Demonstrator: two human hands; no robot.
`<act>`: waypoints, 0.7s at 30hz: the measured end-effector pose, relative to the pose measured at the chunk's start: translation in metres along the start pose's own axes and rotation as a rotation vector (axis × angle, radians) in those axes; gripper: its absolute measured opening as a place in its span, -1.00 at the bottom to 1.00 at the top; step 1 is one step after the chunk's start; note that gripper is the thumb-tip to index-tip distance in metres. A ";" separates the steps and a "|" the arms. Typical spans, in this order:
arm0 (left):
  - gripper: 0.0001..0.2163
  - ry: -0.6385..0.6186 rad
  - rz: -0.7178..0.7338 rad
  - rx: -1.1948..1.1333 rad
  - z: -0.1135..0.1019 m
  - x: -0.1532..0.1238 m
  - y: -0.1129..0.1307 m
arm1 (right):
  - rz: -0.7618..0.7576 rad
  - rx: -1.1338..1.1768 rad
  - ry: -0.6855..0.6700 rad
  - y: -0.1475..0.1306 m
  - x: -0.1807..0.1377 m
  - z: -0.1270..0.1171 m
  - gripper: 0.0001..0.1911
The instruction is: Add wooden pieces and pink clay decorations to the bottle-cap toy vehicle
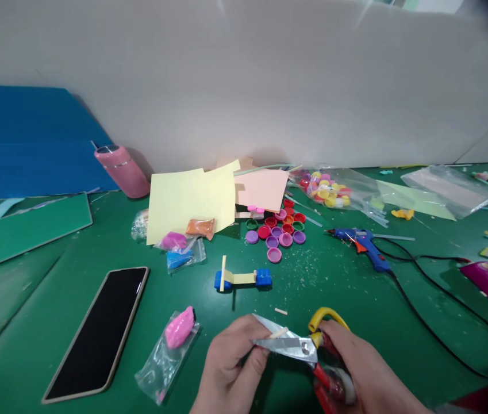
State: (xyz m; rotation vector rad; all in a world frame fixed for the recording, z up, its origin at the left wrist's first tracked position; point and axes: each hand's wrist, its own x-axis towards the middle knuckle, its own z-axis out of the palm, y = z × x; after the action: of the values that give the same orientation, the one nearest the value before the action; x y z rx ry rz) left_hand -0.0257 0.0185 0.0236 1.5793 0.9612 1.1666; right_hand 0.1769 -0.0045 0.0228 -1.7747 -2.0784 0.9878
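Observation:
My right hand (367,376) is closed round the yellow and red handles of a pair of scissors (302,345) at the bottom of the head view. The blades are parted, pointing left. Between them lies a thin pale wooden stick (279,332), pinched by the fingers of my left hand (230,368). A short cut stick piece (281,311) lies on the green table (347,287) just above the blades. Further up sits a small model (242,279) made of two blue caps, yellow card and a stick.
A black phone (99,330) lies at left, a bag with pink clay (172,351) beside it. Coloured bottle caps (278,230), yellow paper (189,198), clay bags (183,244), a pink flask (122,171). A blue glue gun (364,247) with a black cord (437,325) lies at right.

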 end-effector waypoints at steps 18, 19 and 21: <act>-0.71 -0.255 -0.563 -0.415 -0.009 -0.002 0.005 | -0.109 -0.008 -0.094 0.005 -0.008 -0.004 -0.60; -0.72 -0.228 -0.564 -0.433 -0.008 -0.003 0.005 | -0.096 0.007 -0.099 0.006 -0.007 -0.002 -0.61; -0.76 -0.139 -0.542 -0.462 -0.004 -0.005 0.004 | -0.067 0.043 -0.090 0.005 -0.005 0.003 -0.63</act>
State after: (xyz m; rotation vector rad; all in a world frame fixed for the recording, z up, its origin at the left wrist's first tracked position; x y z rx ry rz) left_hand -0.0303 0.0130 0.0266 0.9359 0.8749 0.8066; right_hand 0.1804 -0.0095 0.0188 -1.6580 -2.1380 1.1035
